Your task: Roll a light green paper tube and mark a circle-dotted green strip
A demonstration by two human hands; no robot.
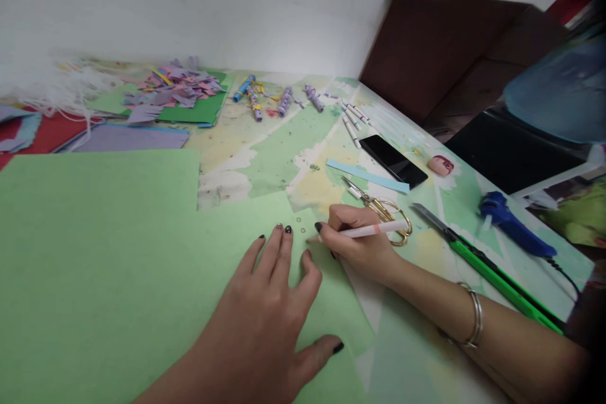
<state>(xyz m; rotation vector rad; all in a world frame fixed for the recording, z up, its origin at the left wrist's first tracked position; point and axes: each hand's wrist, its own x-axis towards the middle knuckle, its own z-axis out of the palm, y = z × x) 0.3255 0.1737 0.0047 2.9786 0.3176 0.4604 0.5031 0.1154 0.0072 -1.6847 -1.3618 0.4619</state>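
Note:
My right hand (362,243) grips a white pen (374,228) with an orange band, its tip down at the light green paper (108,265). Two small rings (300,225) show on the paper just beyond the tip; whether they are drawn or loose I cannot tell. My left hand (269,303) lies on the green paper with its fingers spread, just left of the pen tip. Gold-handled scissors (379,207) lie right behind my right hand, partly covered by it. A light blue paper strip (367,175) rests beyond them.
To the right lie a green utility knife (492,271) with its blade out and a blue glue gun (516,227). A black phone (394,159), white markers (351,129) and purple paper rolls (285,101) sit farther back. Paper scraps (177,85) are heaped at back left.

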